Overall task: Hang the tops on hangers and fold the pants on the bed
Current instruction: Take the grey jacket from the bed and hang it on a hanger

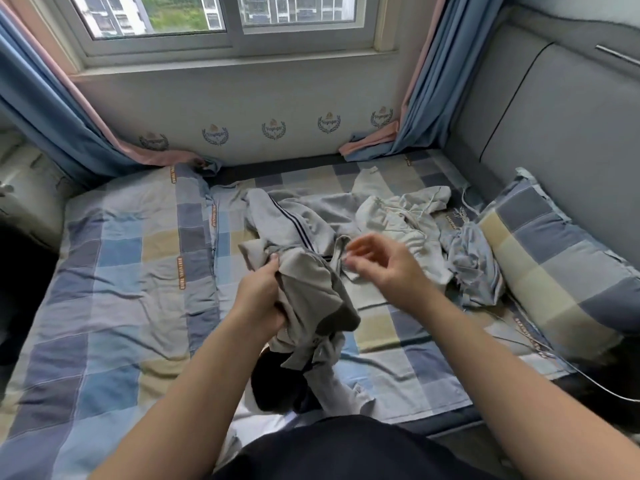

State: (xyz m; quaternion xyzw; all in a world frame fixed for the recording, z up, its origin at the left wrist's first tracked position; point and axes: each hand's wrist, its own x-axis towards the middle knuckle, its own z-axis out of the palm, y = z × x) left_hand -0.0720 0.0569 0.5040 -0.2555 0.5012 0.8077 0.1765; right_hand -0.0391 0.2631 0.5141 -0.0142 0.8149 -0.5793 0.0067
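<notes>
Checkered bed [114, 271]: left hand [259, 299] clutched the bunched grey garment [311, 289], right hand [377, 265] blurred, grip unclear; lopsided hold could leave it twisted.

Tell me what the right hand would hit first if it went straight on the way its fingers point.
The grey garment that the left hand grips: its raised strip of fabric stands just beyond the fingertips of the right hand. Motion blur hides whether they already touch.
</notes>
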